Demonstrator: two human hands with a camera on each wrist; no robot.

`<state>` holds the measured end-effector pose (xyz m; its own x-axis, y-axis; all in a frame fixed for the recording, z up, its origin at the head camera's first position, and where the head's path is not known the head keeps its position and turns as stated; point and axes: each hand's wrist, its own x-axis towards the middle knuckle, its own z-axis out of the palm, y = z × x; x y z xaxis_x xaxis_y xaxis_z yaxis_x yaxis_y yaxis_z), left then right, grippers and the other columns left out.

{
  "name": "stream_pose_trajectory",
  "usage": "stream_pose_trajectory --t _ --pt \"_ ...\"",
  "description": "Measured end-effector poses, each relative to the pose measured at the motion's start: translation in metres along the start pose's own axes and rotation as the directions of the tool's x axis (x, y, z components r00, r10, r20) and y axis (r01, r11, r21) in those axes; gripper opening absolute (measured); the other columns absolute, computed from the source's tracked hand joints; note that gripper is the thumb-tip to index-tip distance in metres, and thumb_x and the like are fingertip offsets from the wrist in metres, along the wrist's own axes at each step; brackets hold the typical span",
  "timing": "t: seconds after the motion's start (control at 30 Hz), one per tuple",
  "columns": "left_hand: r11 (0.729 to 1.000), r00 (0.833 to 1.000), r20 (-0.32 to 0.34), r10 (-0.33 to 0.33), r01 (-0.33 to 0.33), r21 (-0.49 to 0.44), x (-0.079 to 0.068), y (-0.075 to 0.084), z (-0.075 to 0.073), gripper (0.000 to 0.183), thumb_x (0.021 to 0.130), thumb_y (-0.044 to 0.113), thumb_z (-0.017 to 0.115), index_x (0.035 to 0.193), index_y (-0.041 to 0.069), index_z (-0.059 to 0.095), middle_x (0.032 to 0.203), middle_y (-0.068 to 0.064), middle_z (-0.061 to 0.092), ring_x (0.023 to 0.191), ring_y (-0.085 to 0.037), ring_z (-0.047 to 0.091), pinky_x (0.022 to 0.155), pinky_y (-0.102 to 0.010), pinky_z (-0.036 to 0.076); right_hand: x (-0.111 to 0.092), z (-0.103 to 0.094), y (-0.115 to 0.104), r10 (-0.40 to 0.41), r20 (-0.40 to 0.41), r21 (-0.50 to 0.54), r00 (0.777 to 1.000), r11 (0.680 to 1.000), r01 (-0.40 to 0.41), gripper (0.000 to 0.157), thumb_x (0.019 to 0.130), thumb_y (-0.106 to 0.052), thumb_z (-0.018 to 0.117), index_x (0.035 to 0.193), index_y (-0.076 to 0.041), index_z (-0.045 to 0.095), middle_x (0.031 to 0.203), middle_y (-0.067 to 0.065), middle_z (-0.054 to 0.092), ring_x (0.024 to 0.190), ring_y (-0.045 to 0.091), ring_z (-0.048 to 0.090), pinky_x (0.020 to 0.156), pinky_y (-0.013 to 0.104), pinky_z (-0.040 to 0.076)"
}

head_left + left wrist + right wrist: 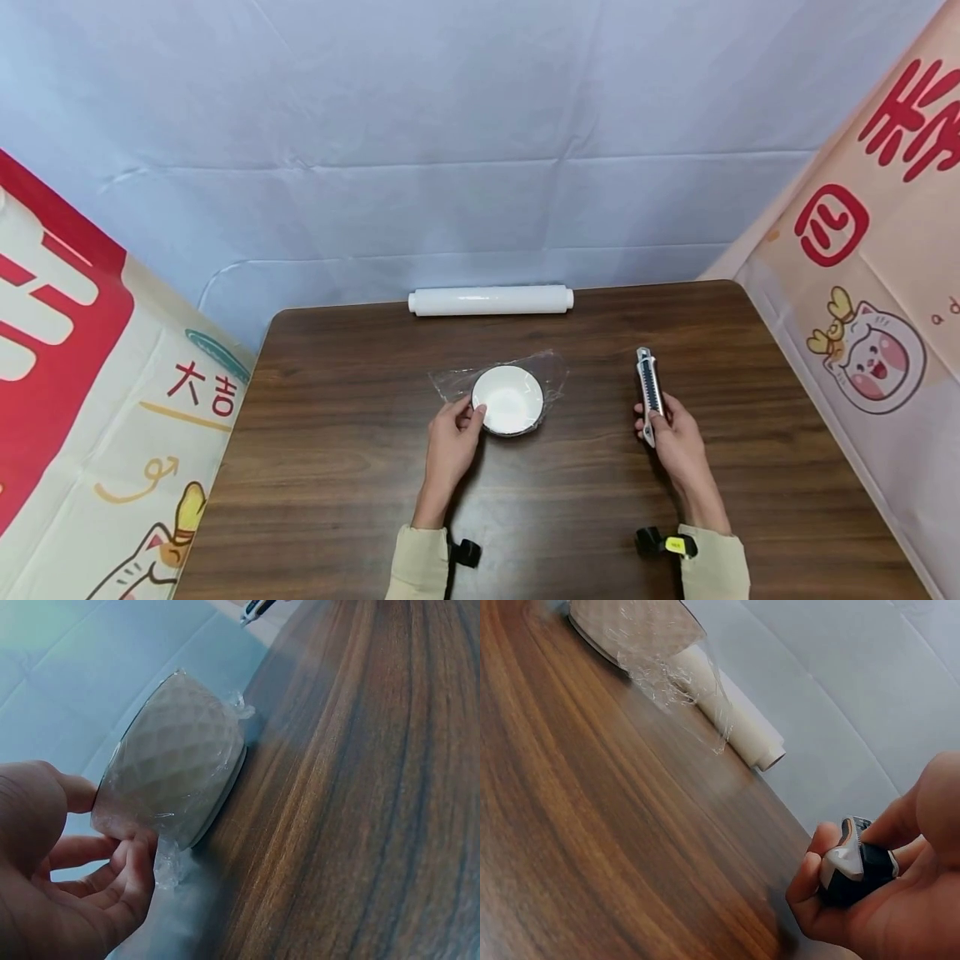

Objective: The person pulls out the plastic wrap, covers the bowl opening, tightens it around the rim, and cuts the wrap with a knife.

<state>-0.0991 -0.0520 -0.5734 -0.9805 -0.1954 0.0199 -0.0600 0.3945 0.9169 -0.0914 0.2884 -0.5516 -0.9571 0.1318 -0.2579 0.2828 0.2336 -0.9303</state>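
Note:
A white bowl (507, 400) with a dark rim stands on the table, draped in clear plastic wrap (551, 371) that spreads out past its sides. In the left wrist view the bowl (176, 750) shows a diamond-patterned outer wall with crinkled film clinging to it. My left hand (452, 442) pinches the bowl's left edge, thumb at the rim and fingers below on the outside. Over to the right, my right hand (678, 442) grips a utility knife (649, 396), its head pointing away from me and the thumb on its body.
A white roll of plastic wrap (491, 301) lies along the far edge of the brown wooden table (337, 500). Behind it hangs a pale cloth backdrop (450, 208). Printed banners (870, 333) flank the table on both sides.

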Motion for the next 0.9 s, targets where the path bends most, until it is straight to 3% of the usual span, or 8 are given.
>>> stream_pose_trajectory --t 0.13,0.27,0.37,0.5,0.63,0.8,0.9 --pt "1.0 1.0 0.006 -0.006 0.006 0.003 0.001 0.0 -0.001 0.038 0.097 0.022 0.075 0.128 -0.001 0.074 0.092 -0.006 0.07 0.074 -0.004 0.061 0.068 -0.016 0.052 0.002 0.003 0.0 0.043 -0.058 0.021 0.997 0.999 -0.042 0.053 0.113 -0.01 0.039 0.161 0.008 0.025 0.125 0.013 0.065 0.086 -0.001 0.064 0.076 0.018 0.058" --pt "1.0 1.0 0.014 -0.014 0.014 0.006 0.0 0.0 0.0 0.039 0.098 0.024 0.075 0.129 0.0 0.073 0.092 -0.004 0.07 0.073 -0.003 0.061 0.068 -0.016 0.052 0.005 0.006 0.001 0.083 -0.204 -0.016 0.975 0.996 -0.088 0.056 0.105 -0.022 0.065 0.151 0.003 0.046 0.105 0.0 0.067 0.072 -0.001 0.064 0.065 0.019 0.057" --pt "1.0 1.0 0.014 -0.007 0.007 0.009 0.0 -0.001 0.0 0.04 0.098 0.025 0.075 0.13 0.001 0.073 0.091 -0.004 0.069 0.073 -0.002 0.06 0.068 -0.016 0.052 0.005 0.008 0.003 0.043 -0.304 -0.137 0.952 0.987 -0.089 0.055 0.095 -0.026 0.08 0.14 0.0 0.06 0.1 0.01 0.069 0.064 0.005 0.066 0.058 0.021 0.055" --pt "1.0 1.0 0.007 0.003 -0.003 0.015 -0.001 -0.001 -0.001 0.039 0.098 0.025 0.075 0.129 0.001 0.073 0.09 -0.003 0.069 0.072 -0.003 0.059 0.068 -0.017 0.051 0.006 0.008 0.007 -0.097 -0.374 -0.367 0.922 0.929 -0.051 0.047 0.092 -0.023 0.081 0.131 -0.001 0.069 0.112 0.027 0.07 0.083 0.03 0.071 0.072 0.038 0.053" --pt "1.0 1.0 0.008 0.003 -0.003 0.017 -0.002 -0.002 -0.001 0.038 0.098 0.025 0.074 0.128 0.002 0.074 0.09 -0.003 0.07 0.073 -0.003 0.059 0.069 -0.018 0.051 0.008 0.005 0.009 -0.202 -0.369 -0.51 0.907 0.86 -0.016 0.043 0.091 -0.021 0.08 0.128 -0.001 0.072 0.116 0.029 0.07 0.096 0.046 0.067 0.075 0.053 0.049" --pt "1.0 1.0 0.013 -0.014 0.014 0.008 -0.001 -0.003 -0.001 0.037 0.098 0.028 0.075 0.127 0.005 0.074 0.09 -0.002 0.073 0.076 -0.003 0.061 0.072 -0.017 0.051 0.011 0.001 0.009 -0.224 -0.327 -0.596 0.918 0.803 -0.016 0.043 0.09 -0.024 0.08 0.125 0.001 0.072 0.107 0.029 0.073 0.081 0.043 0.067 0.058 0.045 0.046" --pt "1.0 1.0 0.019 -0.016 0.016 0.004 0.0 -0.003 -0.002 0.04 0.098 0.031 0.075 0.13 0.006 0.071 0.091 -0.002 0.073 0.076 -0.004 0.061 0.072 -0.017 0.051 0.012 0.001 0.008 -0.222 -0.319 -0.61 0.922 0.792 -0.021 0.046 0.089 -0.024 0.081 0.124 0.004 0.072 0.107 0.033 0.067 0.082 0.046 0.065 0.06 0.052 0.048"
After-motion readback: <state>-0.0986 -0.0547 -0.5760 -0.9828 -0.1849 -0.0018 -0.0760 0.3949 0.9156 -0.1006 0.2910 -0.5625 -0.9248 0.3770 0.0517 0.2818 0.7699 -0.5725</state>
